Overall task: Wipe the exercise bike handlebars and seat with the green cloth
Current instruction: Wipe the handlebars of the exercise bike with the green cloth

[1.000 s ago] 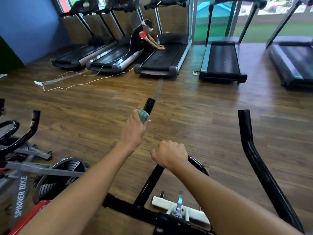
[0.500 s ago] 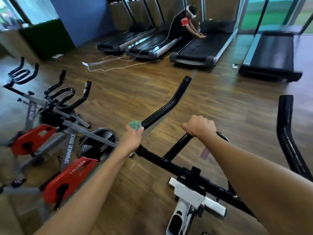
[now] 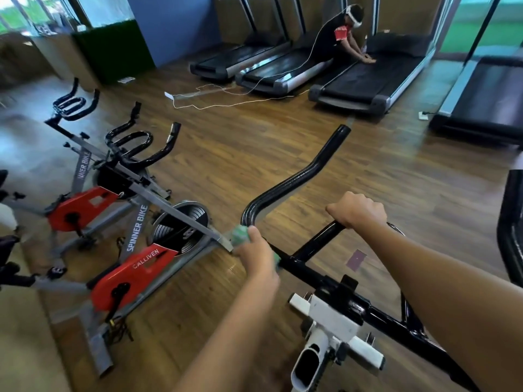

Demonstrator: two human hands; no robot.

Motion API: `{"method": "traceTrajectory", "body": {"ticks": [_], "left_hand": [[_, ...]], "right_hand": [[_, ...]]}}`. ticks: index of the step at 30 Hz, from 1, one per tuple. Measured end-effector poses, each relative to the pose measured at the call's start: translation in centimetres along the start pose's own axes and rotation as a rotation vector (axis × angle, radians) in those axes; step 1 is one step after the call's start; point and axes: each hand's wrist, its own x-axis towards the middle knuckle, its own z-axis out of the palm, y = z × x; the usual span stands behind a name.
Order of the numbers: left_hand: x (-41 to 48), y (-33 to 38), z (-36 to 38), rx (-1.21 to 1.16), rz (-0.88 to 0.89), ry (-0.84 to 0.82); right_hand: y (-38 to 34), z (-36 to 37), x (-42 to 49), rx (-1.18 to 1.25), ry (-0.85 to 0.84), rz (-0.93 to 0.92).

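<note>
Handlebars [image 3: 297,182] of black tubing fill the middle of the head view, and the green cloth [image 3: 240,234] sits at the bend of the left bar, where the horn turns down into the cross tube. The left hand [image 3: 256,257] wraps the cloth round the tube there: its fingers curl over the bar with green cloth showing past the knuckles on the far side and again as a sliver at the near side of the hand. Most of the cloth is buried under the hand and blurred, so its shape cannot be told. The left horn runs long and away from the camera, up and to the right, its capped end toward the treadmills [image 3: 365,77]. The right hand [image 3: 358,212] grips the centre loop bar, fingers closed tightly round it. The right horn [image 3: 509,230] is cut off by the frame edge. The seat does not show. A white stem [image 3: 325,335] carries the bars. Red spinner bikes [image 3: 133,267] stand to the left on the wood floor [image 3: 226,165].
</note>
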Motion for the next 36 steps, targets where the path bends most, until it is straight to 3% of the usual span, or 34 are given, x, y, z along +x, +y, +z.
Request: {"method": "traceTrajectory", "body": {"ticks": [5, 17, 25, 28, 32, 36], "left_hand": [[-1.7, -1.7, 1.3, -0.226, -0.107, 0.025], [-1.7, -4.6, 1.1, -0.098, -0.203, -0.1], [-1.9, -2.1, -2.1, -0.339, -0.27, -0.162], [-1.5, -0.9, -4.3, -0.234, -0.123, -0.115], [1.1, 3.5, -4.4, 0.101, 0.309, -0.011], [3.4, 7.7, -0.9, 0.565, 0.69, -0.09]], "right_hand": [[-0.1, 0.1, 0.2, -0.011, 0.037, 0.0], [0.1, 0.5, -0.1, -0.041, 0.066, -0.018], [0.4, 0.6, -0.2, -0.022, 0.074, -0.023], [0.2, 0.6, -0.2, -0.012, 0.082, -0.013], [-0.1, 0.4, 0.3, -0.003, 0.074, 0.005], [-0.1, 0.6, 0.1, 0.006, 0.086, -0.003]]}}
